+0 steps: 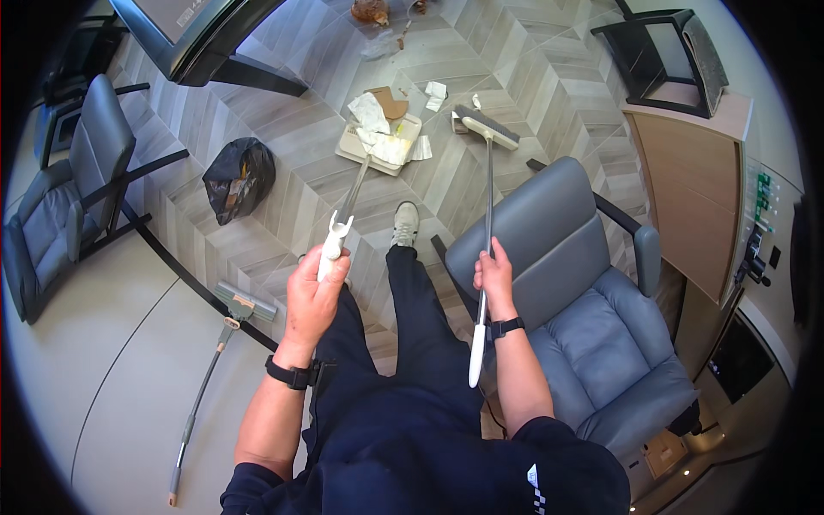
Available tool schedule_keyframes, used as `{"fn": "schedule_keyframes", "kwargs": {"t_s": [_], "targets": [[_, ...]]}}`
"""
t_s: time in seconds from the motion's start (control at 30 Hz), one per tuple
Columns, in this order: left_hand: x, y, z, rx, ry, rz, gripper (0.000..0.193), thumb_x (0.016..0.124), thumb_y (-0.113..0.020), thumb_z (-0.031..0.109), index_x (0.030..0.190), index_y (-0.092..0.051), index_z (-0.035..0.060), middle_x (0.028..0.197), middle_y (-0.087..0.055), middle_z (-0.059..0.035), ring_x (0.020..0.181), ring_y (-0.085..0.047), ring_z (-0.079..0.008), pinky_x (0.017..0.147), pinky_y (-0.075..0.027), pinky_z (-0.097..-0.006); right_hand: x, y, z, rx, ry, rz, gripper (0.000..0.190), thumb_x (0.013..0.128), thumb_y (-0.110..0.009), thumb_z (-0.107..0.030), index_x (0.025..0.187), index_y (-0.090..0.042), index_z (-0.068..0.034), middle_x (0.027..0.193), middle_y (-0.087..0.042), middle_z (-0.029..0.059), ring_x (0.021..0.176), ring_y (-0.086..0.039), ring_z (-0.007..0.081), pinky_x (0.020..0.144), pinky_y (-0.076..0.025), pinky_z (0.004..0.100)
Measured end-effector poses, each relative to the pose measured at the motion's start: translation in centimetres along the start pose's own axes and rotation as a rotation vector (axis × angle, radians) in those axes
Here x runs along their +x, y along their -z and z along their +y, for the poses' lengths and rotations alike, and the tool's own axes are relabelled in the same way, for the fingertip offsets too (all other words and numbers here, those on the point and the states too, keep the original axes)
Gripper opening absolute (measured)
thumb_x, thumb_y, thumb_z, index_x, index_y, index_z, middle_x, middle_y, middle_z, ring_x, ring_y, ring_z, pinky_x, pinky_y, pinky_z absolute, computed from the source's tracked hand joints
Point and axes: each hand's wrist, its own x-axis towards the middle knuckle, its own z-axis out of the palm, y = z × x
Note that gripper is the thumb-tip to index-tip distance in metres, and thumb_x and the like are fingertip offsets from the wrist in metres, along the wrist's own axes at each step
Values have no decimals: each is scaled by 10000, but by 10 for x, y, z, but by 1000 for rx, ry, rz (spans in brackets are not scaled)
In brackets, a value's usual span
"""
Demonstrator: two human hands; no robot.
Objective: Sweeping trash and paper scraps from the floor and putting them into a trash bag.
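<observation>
My left hand [315, 290] is closed around the white handle of a long-handled dustpan [345, 152]. Its pan rests on the wood-look floor, with crumpled papers [386, 147] and a piece of brown cardboard [390, 103] in and over it. The metal pole of a broom [489, 187] is held in my right hand [494, 277], the white grip hanging below the fist. The broom head [487, 127] lies on the floor right of the pan, against a small pale scrap. Another white paper [436, 95] lies between pan and broom head.
A black rubbish bag [239, 180] stands at left. A grey armchair [579, 309] is close on my right, another [71, 193] at far left. A sponge mop [244, 306] leans or lies at lower left. Beyond are a table leg [257, 74], a plastic bag [381, 46] and a wooden cabinet [685, 174].
</observation>
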Motion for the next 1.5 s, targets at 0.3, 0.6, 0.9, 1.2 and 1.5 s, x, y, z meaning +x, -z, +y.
{"fn": "schedule_keyframes", "kwargs": {"t_s": [0.3, 0.6, 0.9, 1.2, 1.5], "targets": [[-9, 25, -13, 84, 32, -10, 254, 1058, -714, 213, 1202, -716, 4, 926, -673, 36, 873, -573, -60, 790, -484, -249, 46, -35, -26, 601, -63, 52, 538, 1114, -525, -133, 1616, -335, -118, 827, -550, 65, 548, -466, 123, 476, -391, 312], [3, 20, -24, -6, 36, 66, 278, 1068, -703, 235, 1217, -716, 1, 911, -645, 53, 854, -544, -50, 761, -466, -244, -27, -47, 0, 826, -243, -49, 284, 1122, -534, -157, 1396, -464, -136, 829, -529, 49, 574, -449, 104, 523, -377, 286], [24, 7, -23, 53, -85, 82, 275, 1087, -676, 286, 1191, -712, 35, 803, -549, 90, 699, -471, -22, 623, -390, -223, -45, -78, 1, 1109, -284, -211, 153, 1130, -522, -172, 1010, -507, -78, 800, -494, 16, 581, -451, 92, 566, -392, 271], [42, 7, -11, 75, -72, 84, 273, 1085, -679, 291, 1197, -710, 44, 784, -530, 92, 678, -452, -21, 607, -384, -225, -25, -155, -24, 1580, -324, -540, 283, 1137, -520, -223, 893, -487, -82, 653, -409, -32, 557, -425, 88, 589, -390, 259], [61, -5, 9, 106, -41, 85, 287, 1081, -682, 332, 1175, -697, 62, 724, -489, 94, 609, -433, -16, 548, -368, -228, -11, -153, -66, 1653, -221, -696, 239, 1150, -487, -202, 940, -479, -86, 691, -428, -33, 502, -390, 62, 556, -379, 233]]}}
